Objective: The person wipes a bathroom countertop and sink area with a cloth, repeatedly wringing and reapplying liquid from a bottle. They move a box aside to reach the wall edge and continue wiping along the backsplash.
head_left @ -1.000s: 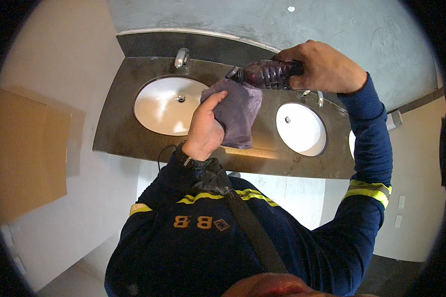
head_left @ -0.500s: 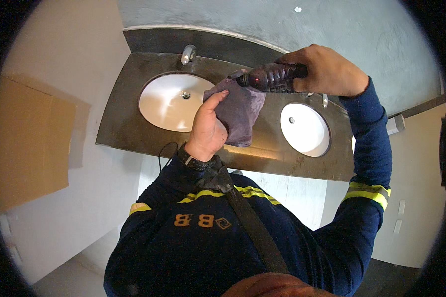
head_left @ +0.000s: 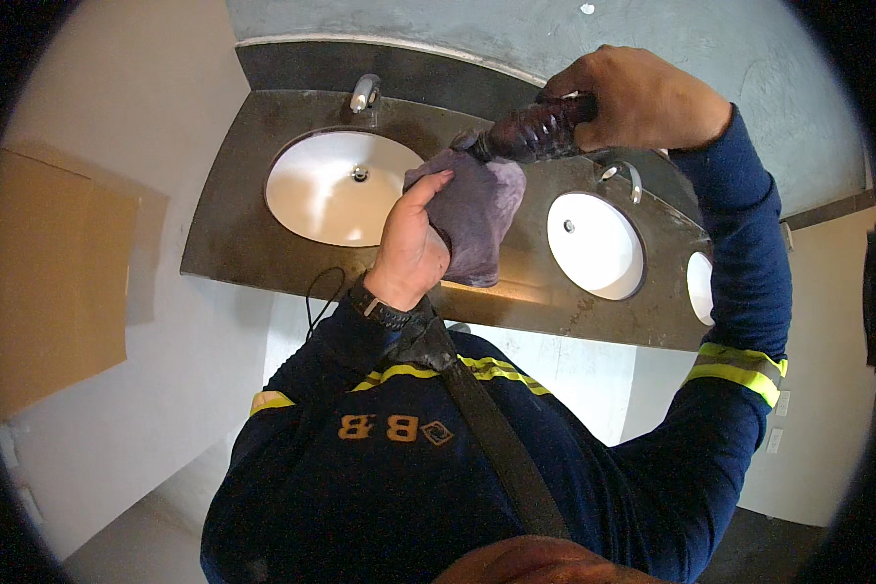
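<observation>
Dark stone countertop [head_left: 243, 234] with two white oval basins [head_left: 336, 190] [head_left: 594, 243], each behind a chrome faucet [head_left: 363, 92]. Grey mottled wall [head_left: 438, 24] above. Tan cardboard sheet [head_left: 49, 282] against pale wall at left. Warm light under counter edge.

Soft even daylight, sharp centre, fisheye bending (black vignette) at edges

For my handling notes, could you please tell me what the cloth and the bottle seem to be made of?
The cloth looks like soft purple-grey fabric: it folds and drapes limply from the left hand. The bottle in the right hand seems dark, ribbed, glossy plastic, though glass cannot be excluded.
</observation>
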